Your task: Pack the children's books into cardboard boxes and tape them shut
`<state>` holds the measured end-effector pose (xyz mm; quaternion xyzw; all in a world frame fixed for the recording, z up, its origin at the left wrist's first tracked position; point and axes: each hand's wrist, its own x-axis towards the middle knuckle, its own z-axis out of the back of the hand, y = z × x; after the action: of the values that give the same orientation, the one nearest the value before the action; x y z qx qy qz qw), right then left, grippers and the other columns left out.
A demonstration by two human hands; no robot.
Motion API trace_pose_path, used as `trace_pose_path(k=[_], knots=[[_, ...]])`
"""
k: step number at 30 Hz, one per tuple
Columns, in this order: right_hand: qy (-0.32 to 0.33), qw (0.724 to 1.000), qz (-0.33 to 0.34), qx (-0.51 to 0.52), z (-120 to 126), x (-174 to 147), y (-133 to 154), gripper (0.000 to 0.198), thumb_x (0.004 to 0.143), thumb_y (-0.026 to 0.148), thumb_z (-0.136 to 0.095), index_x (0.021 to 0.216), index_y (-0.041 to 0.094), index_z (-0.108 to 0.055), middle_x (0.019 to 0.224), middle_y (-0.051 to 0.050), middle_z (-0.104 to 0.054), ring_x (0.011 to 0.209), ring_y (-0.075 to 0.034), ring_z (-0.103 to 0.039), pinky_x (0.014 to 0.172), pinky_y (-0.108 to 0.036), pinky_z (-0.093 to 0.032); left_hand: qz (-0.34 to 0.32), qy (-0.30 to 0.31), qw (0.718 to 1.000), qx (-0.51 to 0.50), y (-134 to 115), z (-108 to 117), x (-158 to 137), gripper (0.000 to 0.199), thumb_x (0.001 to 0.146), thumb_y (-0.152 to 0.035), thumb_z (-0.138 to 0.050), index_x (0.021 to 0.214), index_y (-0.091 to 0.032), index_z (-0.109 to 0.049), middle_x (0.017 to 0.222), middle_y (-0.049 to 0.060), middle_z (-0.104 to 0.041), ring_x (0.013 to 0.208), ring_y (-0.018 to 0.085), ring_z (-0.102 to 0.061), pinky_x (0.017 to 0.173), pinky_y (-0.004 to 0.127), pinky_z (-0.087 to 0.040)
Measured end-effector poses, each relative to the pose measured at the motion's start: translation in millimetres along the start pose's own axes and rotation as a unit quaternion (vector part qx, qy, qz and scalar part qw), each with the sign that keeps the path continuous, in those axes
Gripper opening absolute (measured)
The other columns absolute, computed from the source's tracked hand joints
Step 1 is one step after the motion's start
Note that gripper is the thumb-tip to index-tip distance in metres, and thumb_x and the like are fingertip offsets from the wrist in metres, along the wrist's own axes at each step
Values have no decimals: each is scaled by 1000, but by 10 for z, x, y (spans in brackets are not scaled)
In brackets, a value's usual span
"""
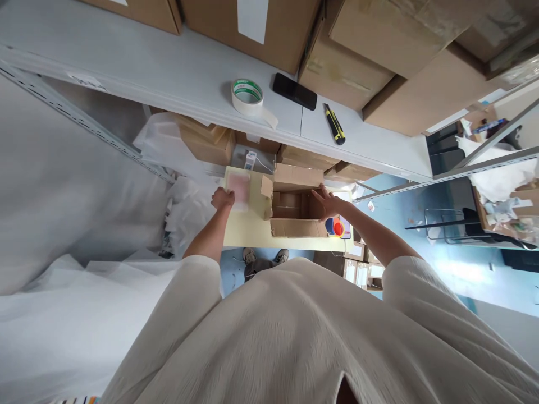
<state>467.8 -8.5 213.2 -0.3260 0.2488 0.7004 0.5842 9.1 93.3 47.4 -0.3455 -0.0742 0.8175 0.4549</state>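
Observation:
An open cardboard box (290, 205) stands on the pale yellow table (259, 235), its flaps spread outward and its visible inside bare. My right hand (328, 203) touches the box's right end, fingers stretched and spread over the edge. At the table's left end lies a flat pinkish packet (239, 188) in translucent wrapping. The closed fingers of my left hand (223, 198) pinch the packet's left edge. Beside the box, below my right hand, are red, yellow and blue round items (337, 226), perhaps tape rolls, next to a partly hidden device with a lit screen (346, 229).
A grey shelf (177, 73) crosses above the table, bearing a masking tape roll (247, 98), a black phone (295, 91), a yellow-black utility knife (334, 124) and large cartons (252, 33). White foam sheeting (105, 314) is piled at left. Stacked boxes (357, 264) stand below right.

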Motion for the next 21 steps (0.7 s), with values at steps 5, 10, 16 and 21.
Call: trace_pose_path(k=[5, 10, 16, 21], knots=[[-7, 1000, -1, -17, -31, 21, -6, 181, 61, 82, -104, 189, 27, 12, 185, -21, 40, 165, -66, -38, 122, -70, -54, 0, -33, 998, 62, -64, -165, 24, 46, 98, -27, -72, 140, -14, -64, 154, 31, -68, 148, 46, -62, 118, 61, -49], [-16, 999, -2, -29, -70, 50, -23, 182, 61, 80, -105, 188, 28, 15, 184, -21, 41, 162, -65, -44, 120, -68, -56, 20, -32, 996, 80, -112, -200, 3, 44, 97, -27, -73, 139, -17, -64, 155, 28, -67, 148, 45, -60, 119, 61, -47], [-23, 1000, 6, -13, -141, 96, -89, 180, 62, 80, -104, 187, 34, 17, 183, -16, 45, 162, -69, -41, 119, -72, -55, 8, -8, 999, 45, -146, -146, -28, 36, 95, -19, -73, 131, -23, -66, 142, 23, -75, 145, 43, -63, 117, 60, -45], [-37, 999, 13, -9, -214, 180, -150, 178, 59, 83, -103, 189, 33, 9, 186, -19, 41, 163, -70, -39, 121, -74, -52, 27, 37, 998, -34, -156, 14, -109, 29, 88, -21, -83, 110, -26, -66, 118, 12, -82, 128, 39, -73, 117, 62, -43]])
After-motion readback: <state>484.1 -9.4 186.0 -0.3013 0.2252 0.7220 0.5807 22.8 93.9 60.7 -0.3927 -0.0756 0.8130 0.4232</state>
